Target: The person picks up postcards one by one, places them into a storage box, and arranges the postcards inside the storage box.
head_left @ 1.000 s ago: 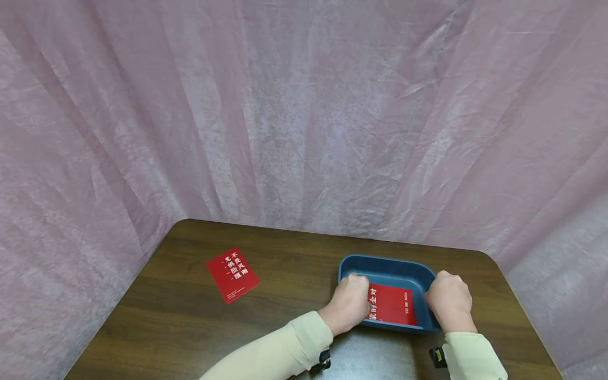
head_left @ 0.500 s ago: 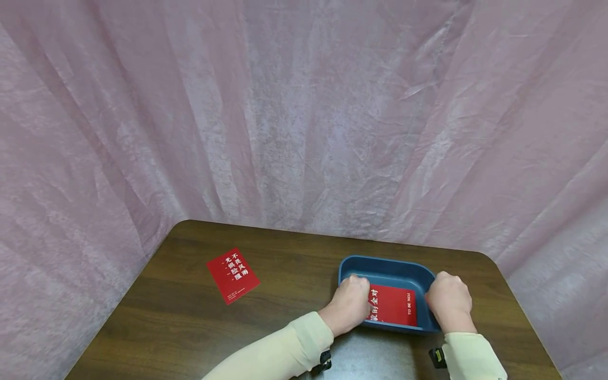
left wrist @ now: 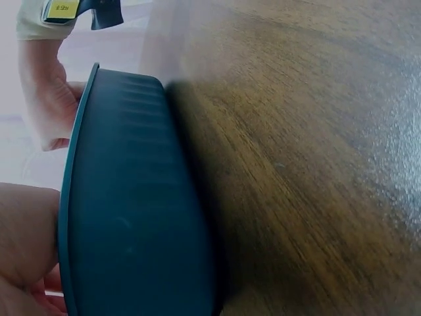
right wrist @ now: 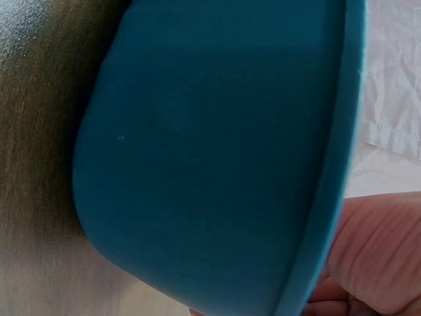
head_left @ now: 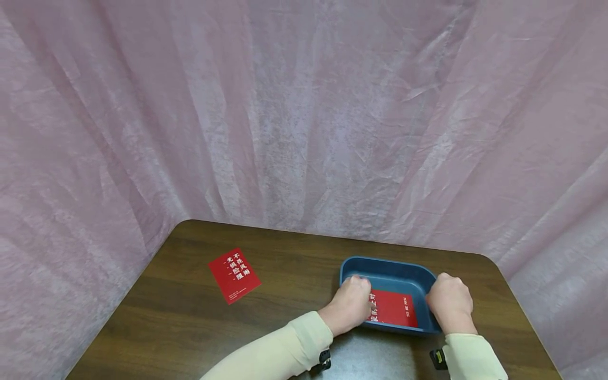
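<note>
A dark blue plastic tray [head_left: 387, 268] is at the right of the table, between both hands. My left hand [head_left: 345, 305] grips its left end, knuckles up. At the opposite end my right hand [head_left: 450, 302] grips the rim. A red card [head_left: 394, 308] with white Chinese characters lies in the tray; the left hand partly hides it. The left wrist view shows the tray's long outer wall [left wrist: 135, 197] close to the wood, with a dark shadow along the base. In the right wrist view, the tray's curved end [right wrist: 204, 151] fills most of the picture, with fingers behind the rim.
Another red card [head_left: 235, 275] with white characters lies flat on the brown wooden table [head_left: 294, 264], at the back left. A pink crinkled curtain [head_left: 304, 116] hangs behind the table and along its sides.
The red card in the tray has slid slightly toward the near wall and now lies a little more slanted. Both hands keep their grip in nearly the same place.
</note>
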`<state>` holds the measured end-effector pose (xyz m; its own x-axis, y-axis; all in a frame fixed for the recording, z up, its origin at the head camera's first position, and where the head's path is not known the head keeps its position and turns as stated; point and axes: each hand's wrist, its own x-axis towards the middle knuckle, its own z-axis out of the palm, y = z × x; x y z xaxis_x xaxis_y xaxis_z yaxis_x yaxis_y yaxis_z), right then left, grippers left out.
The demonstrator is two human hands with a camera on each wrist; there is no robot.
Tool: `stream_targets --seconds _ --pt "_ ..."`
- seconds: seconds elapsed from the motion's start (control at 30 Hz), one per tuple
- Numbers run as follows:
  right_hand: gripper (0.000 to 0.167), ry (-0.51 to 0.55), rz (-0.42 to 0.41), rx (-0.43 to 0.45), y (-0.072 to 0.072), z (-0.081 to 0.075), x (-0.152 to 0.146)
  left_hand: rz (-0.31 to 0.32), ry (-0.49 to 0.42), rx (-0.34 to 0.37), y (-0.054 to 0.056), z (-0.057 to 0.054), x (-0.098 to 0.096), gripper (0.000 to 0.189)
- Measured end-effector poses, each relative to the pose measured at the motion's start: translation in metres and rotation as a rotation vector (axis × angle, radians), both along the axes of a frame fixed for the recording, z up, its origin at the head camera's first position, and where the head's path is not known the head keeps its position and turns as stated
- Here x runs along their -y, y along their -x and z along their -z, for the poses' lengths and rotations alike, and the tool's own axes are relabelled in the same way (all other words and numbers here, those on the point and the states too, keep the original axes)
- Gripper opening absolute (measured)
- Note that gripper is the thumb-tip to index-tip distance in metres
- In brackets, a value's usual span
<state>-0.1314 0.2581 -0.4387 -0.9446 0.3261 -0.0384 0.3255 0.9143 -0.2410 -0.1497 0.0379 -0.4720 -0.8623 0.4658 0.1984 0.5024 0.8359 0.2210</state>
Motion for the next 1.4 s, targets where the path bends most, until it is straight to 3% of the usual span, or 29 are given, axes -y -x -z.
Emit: stream_targets --seconds 0.17,0.3,0.5,0.67,0.73,0.83,1.0,1.1,1.23,1.4 --pt "0.028 -0.004 0.004 0.008 -0.001 -0.001 0.001 0.050 -0.160 0.039 -0.003 -0.007 0.007 0.027" --pt "0.030 0.001 0.009 0.012 -0.002 -0.003 0.001 0.046 -0.300 0.006 -0.003 -0.021 0.023 0.042" --pt "0.031 0.004 0.012 0.015 -0.002 -0.004 0.001 -0.062 -0.380 -0.128 0.021 -0.038 0.069 0.050" --pt "0.034 0.002 0.015 0.016 0.000 -0.003 0.000 -0.188 -0.418 -0.242 0.045 -0.043 0.125 0.049" --pt "0.036 0.001 0.016 0.013 0.001 -0.003 0.000 -0.238 -0.421 -0.257 0.053 -0.045 0.149 0.049" --pt "0.037 -0.002 0.016 0.006 0.002 -0.004 0.000 -0.314 -0.399 -0.206 0.063 -0.045 0.185 0.056" --pt "0.035 -0.014 0.016 0.003 0.002 -0.005 0.000 -0.451 -0.295 0.042 0.077 -0.036 0.241 0.086" --pt "0.035 -0.014 0.019 0.010 0.001 -0.006 0.000 -0.513 -0.229 0.169 0.083 -0.027 0.267 0.093" --pt "0.032 -0.011 0.015 0.012 0.000 -0.004 0.001 -0.551 -0.182 0.291 0.089 -0.018 0.289 0.097" --pt "0.029 -0.007 0.011 0.010 0.000 -0.002 0.002 -0.554 -0.155 0.411 0.093 -0.010 0.301 0.106"
